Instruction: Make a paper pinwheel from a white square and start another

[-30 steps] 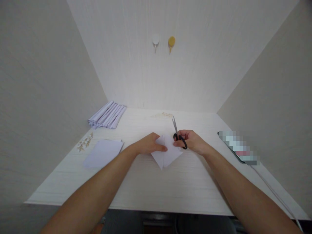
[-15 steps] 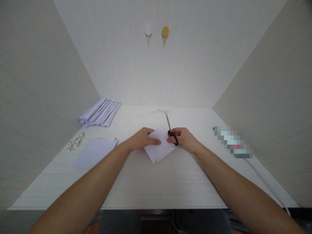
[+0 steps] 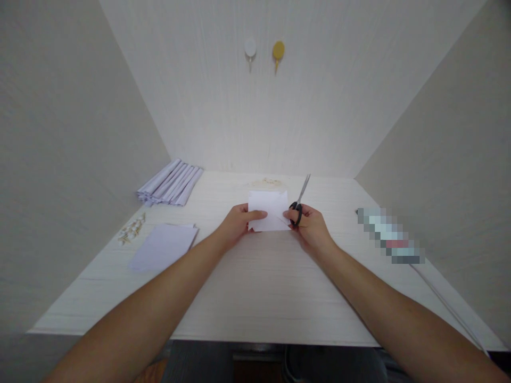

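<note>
The left hand [image 3: 236, 224] is pinching the left edge of a white rectangular paper sheet [image 3: 268, 217], its grip closed, holding it just above the pale wood-grain surface [image 3: 259, 287]. The right hand [image 3: 310, 227] is clasping black-handled metal scissors [image 3: 299, 203] in its grip, blades pointing away, thumb touching the sheet's right edge.

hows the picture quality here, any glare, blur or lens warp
Head view: soft even light, no hard glare; wide-angle warp stretches the forearms and splays the side walls; the paper and scissors look fairly sharp; a pixelated patch masks something on the table at right.
</note>
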`<state>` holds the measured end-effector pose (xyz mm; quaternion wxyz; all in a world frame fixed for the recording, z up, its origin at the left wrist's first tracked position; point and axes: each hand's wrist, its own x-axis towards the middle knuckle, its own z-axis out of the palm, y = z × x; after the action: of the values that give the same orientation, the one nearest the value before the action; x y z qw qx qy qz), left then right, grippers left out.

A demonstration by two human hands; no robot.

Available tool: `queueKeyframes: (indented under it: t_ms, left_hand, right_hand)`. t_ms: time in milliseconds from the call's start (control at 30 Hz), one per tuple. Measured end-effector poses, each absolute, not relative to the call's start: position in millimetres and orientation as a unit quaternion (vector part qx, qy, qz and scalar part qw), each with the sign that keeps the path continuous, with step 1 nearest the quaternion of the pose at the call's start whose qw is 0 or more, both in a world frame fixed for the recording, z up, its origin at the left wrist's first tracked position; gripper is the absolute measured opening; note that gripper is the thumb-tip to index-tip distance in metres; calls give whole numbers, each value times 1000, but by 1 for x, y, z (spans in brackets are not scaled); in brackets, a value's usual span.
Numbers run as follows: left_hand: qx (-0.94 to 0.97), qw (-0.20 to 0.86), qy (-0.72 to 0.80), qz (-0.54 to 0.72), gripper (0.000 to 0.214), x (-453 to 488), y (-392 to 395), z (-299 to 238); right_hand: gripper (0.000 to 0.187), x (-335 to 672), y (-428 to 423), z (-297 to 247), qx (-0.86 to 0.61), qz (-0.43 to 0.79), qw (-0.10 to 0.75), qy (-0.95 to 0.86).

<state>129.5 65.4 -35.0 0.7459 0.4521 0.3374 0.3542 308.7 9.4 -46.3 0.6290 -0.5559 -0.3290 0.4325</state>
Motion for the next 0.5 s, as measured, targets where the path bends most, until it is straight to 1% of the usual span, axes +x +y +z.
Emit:
queueKeyframes:
  t_ms: [133,267,500]
  left_hand:
    - [491,698,385,353,34,134,63,-42]
    - [498,678,398,364,31,134,65,-45]
    - [514,651,412,377,35,133,66,-48]
  right_hand:
    - [29,303,6,-46,-548,426,638,-333]
    - [27,302,6,-48,-552,415,635,-347]
    - [29,300,5,-45,-566,401,621,-365]
